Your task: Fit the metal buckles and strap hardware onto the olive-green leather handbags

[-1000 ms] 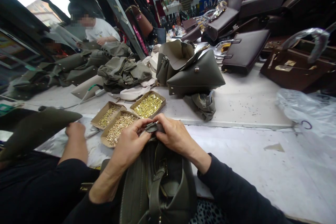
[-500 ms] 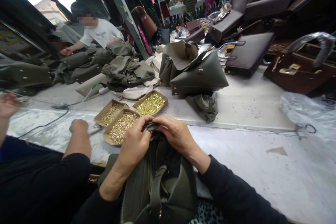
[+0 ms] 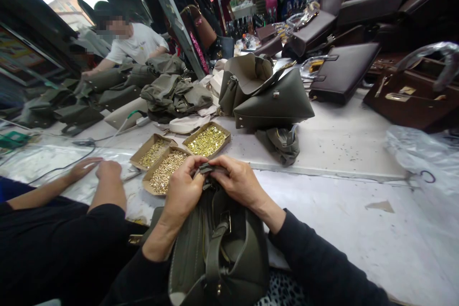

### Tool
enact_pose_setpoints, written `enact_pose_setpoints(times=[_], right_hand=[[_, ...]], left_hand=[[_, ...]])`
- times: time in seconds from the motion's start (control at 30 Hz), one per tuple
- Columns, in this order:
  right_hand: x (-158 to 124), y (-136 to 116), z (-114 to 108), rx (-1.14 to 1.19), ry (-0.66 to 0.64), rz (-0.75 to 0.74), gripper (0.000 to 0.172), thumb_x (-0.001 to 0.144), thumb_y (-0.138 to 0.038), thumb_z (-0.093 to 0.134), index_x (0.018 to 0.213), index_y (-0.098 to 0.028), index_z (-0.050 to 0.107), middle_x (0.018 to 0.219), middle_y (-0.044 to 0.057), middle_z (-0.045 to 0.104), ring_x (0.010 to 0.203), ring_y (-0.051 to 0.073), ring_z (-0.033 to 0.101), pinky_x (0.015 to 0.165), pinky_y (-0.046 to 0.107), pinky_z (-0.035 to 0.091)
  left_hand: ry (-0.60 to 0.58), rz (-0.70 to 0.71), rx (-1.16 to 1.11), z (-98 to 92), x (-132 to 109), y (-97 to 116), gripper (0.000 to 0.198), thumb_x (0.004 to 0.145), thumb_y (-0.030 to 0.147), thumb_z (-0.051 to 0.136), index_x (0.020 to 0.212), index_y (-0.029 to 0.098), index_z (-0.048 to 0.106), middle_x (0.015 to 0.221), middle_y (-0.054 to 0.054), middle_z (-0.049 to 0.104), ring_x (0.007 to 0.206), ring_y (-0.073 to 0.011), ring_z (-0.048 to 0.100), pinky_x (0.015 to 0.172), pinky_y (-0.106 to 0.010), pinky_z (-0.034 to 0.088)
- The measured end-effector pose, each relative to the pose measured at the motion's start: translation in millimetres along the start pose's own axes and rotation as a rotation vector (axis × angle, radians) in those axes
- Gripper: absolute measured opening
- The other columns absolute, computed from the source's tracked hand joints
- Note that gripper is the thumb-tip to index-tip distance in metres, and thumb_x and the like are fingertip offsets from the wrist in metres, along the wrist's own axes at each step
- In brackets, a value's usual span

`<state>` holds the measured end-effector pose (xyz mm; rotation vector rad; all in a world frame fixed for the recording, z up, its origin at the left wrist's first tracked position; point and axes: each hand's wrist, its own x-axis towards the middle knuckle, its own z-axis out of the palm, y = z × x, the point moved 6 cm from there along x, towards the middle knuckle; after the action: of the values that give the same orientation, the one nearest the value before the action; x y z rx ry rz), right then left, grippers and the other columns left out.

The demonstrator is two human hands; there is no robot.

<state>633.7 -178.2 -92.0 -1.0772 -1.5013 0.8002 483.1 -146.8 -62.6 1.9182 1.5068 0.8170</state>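
An olive-green leather handbag rests in my lap against the white table. Both my hands pinch a small strap tab at the bag's top edge. My left hand grips it from the left with fingers curled. My right hand holds it from the right, fingers pressed together. Just beyond my hands stand three cardboard trays of small brass fittings.
A co-worker's two hands lie on the table to my left. Finished olive bags and olive leather pieces lie behind the trays. Brown bags crowd the back right. Clear plastic lies at right. Another person sits far left.
My hands stay on the strap tab, shifted slightly. The co-worker's left hand has come down onto the table beside their other hand; the dark leather piece they held a second ago is gone.
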Motion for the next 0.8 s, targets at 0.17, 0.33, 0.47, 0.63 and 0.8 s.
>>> enact_pose_setpoints(times=[0.17,0.33,0.47,0.63,0.8], right_hand=[[0,6,0,0.171,-0.005,0.028,0.029,0.085,-0.007,0.065,0.108,-0.024,0.072,0.098,0.0,0.077,0.088,0.017,0.071,0.08,0.029,0.05],[3,21,1,0.292,-0.005,0.084,0.025,0.087,-0.013,0.065,0.109,-0.023,0.07,0.1,0.0,0.075,0.094,0.018,0.07,0.085,0.031,0.05],[4,25,1,0.247,-0.034,0.181,0.01,0.087,-0.024,0.069,0.097,-0.021,0.068,0.085,-0.002,0.07,0.08,0.017,0.063,0.077,0.029,0.047],[6,39,12,0.499,-0.093,0.369,0.013,0.078,-0.029,0.075,0.074,-0.019,0.068,0.07,-0.004,0.059,0.07,0.013,0.049,0.064,0.024,0.035],[4,59,33,0.753,-0.207,0.497,0.035,0.067,-0.047,0.082,0.076,-0.016,0.067,0.061,-0.004,0.059,0.054,0.01,0.046,0.055,0.023,0.036]], left_hand=[[-0.085,0.032,0.008,-4.2,-5,2,0.03,0.08,0.026,0.061,0.109,0.02,0.067,0.108,-0.007,0.074,0.102,-0.0249,0.071,0.096,-0.04,0.055],[-0.184,-0.02,-0.092,-4.3,-5,5,0.036,0.078,0.026,0.067,0.113,0.018,0.066,0.114,-0.008,0.074,0.106,-0.0244,0.071,0.1,-0.04,0.054],[-0.199,-0.069,-0.173,-3.1,-2,2,0.037,0.075,0.026,0.07,0.111,0.018,0.066,0.108,-0.007,0.074,0.101,-0.0233,0.072,0.096,-0.039,0.056],[-0.215,-0.162,-0.263,-3.2,6,-6,0.035,0.067,0.025,0.076,0.1,0.017,0.068,0.098,-0.006,0.076,0.095,-0.0231,0.072,0.091,-0.037,0.057],[-0.287,-0.279,-0.42,0.3,8,-9,0.038,0.061,0.02,0.08,0.097,0.016,0.069,0.096,-0.007,0.078,0.087,-0.0212,0.073,0.082,-0.034,0.058]])
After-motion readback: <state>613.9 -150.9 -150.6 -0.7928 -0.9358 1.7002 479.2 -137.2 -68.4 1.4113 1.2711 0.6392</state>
